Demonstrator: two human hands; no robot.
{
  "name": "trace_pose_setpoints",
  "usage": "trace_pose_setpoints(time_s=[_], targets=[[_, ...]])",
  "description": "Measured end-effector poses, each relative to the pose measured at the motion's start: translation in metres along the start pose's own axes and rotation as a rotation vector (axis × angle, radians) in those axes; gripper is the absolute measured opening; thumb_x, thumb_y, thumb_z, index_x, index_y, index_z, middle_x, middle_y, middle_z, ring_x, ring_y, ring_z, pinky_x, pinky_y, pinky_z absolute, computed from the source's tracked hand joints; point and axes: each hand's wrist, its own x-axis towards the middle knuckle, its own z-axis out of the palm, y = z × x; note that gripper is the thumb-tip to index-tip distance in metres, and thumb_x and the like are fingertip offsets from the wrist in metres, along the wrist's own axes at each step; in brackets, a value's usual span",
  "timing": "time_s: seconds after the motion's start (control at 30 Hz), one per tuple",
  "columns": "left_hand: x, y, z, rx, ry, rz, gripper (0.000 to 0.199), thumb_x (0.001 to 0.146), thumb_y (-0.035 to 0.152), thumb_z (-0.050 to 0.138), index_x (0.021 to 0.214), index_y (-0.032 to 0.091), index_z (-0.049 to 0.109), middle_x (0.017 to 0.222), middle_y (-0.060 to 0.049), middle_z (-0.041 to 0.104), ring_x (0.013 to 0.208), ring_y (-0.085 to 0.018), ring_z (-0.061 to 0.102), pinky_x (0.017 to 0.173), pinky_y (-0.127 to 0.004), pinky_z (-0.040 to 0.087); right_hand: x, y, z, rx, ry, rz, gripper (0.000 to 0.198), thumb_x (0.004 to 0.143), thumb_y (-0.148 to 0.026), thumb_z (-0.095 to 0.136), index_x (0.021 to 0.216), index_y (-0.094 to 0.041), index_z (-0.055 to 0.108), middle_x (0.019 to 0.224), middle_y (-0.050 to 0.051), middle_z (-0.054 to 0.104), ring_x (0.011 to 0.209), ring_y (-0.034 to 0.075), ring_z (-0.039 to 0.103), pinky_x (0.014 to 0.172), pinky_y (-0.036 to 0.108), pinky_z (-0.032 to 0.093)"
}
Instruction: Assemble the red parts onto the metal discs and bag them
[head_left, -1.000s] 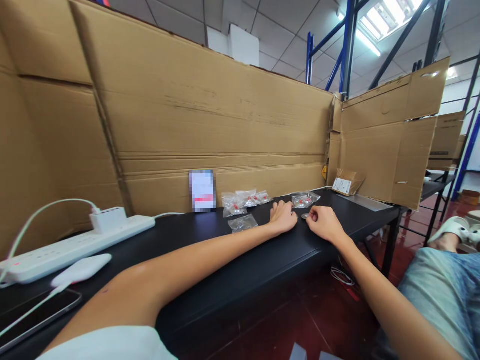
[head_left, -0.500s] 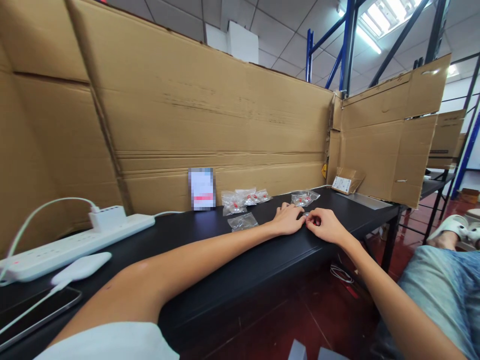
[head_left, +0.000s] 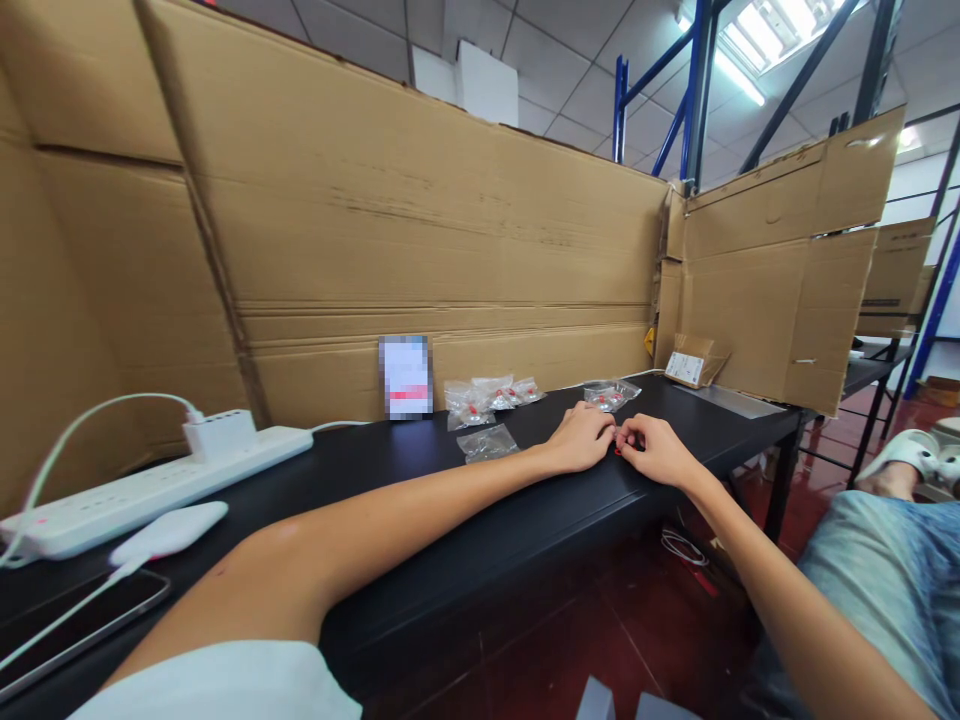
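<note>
My left hand (head_left: pixel 582 438) rests low on the black table (head_left: pixel 352 462), fingers curled together, its thumb and fingertips meeting the other hand. Facing it, my right hand (head_left: pixel 651 450) pinches at a small red piece (head_left: pixel 618 450) between thumb and fingers. Most of that piece is hidden by the fingertips, and its kind is too small to tell. Just behind the hands lies a clear plastic bag (head_left: pixel 611 394) with small red-and-clear items in it. Left of my left hand is a flat clear bag (head_left: pixel 487 443), with several filled bags (head_left: pixel 472 403) behind it.
A phone-like screen (head_left: pixel 406 380), blurred out, leans on the cardboard wall (head_left: pixel 450 220). At the left are a white power strip (head_left: pixel 150 490), a white charging block (head_left: pixel 169 532) and a dark phone (head_left: pixel 82 635). A brown package (head_left: pixel 694 362) stands in the far right corner.
My left hand's fingers have drawn in from a flatter spread and moved slightly right, close against my right fingertips. More red shows below the right fingers now.
</note>
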Motion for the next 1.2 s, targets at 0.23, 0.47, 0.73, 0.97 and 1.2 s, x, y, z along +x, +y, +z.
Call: trace_pose_setpoints(time_s=[0.23, 0.47, 0.73, 0.97, 1.2], targets=[[-0.002, -0.002, -0.001, -0.056, 0.035, -0.022, 0.021, 0.085, 0.028, 0.052, 0.100, 0.019, 0.063, 0.095, -0.005, 0.068, 0.098, -0.024, 0.055, 0.086, -0.036, 0.043, -0.003, -0.005, -0.002, 0.032, -0.032, -0.010, 0.009, 0.069, -0.016, 0.057, 0.071, -0.018, 0.066, 0.069, 0.000, 0.057, 0.062, 0.012, 0.049, 0.061, 0.023, 0.037], [0.000, -0.001, -0.001, -0.031, -0.058, -0.036, 0.039, 0.090, 0.031, 0.043, 0.126, 0.023, 0.056, 0.124, -0.008, 0.062, 0.114, -0.031, 0.047, 0.093, -0.048, 0.039, -0.006, -0.006, -0.007, 0.136, -0.079, -0.036, 0.011, 0.069, -0.014, 0.056, 0.072, -0.018, 0.065, 0.071, 0.000, 0.061, 0.063, 0.012, 0.050, 0.062, 0.023, 0.038], [0.001, -0.006, 0.001, -0.075, -0.020, 0.036, 0.043, 0.085, 0.026, 0.053, 0.128, 0.021, 0.056, 0.122, -0.008, 0.062, 0.108, -0.026, 0.050, 0.095, -0.041, 0.039, -0.007, -0.001, -0.006, 0.180, -0.138, -0.057, 0.009, 0.075, -0.016, 0.054, 0.072, -0.018, 0.063, 0.071, 0.000, 0.062, 0.064, 0.013, 0.052, 0.063, 0.024, 0.039], [0.002, -0.002, -0.004, -0.084, 0.120, -0.081, 0.018, 0.082, 0.021, 0.054, 0.094, 0.016, 0.067, 0.090, -0.007, 0.067, 0.088, -0.022, 0.056, 0.080, -0.032, 0.043, -0.005, 0.008, -0.002, 0.297, -0.008, 0.034, 0.011, 0.085, -0.027, 0.049, 0.080, -0.019, 0.056, 0.070, 0.001, 0.065, 0.066, 0.014, 0.058, 0.065, 0.025, 0.042], [-0.002, 0.009, -0.011, -0.229, 0.338, -0.076, 0.012, 0.084, 0.018, 0.051, 0.084, 0.016, 0.062, 0.078, -0.003, 0.065, 0.072, -0.015, 0.056, 0.069, -0.026, 0.042, -0.005, 0.017, -0.002, 0.359, 0.187, 0.154, 0.013, 0.081, -0.032, 0.055, 0.080, -0.020, 0.059, 0.067, 0.001, 0.064, 0.063, 0.015, 0.060, 0.061, 0.025, 0.045]])
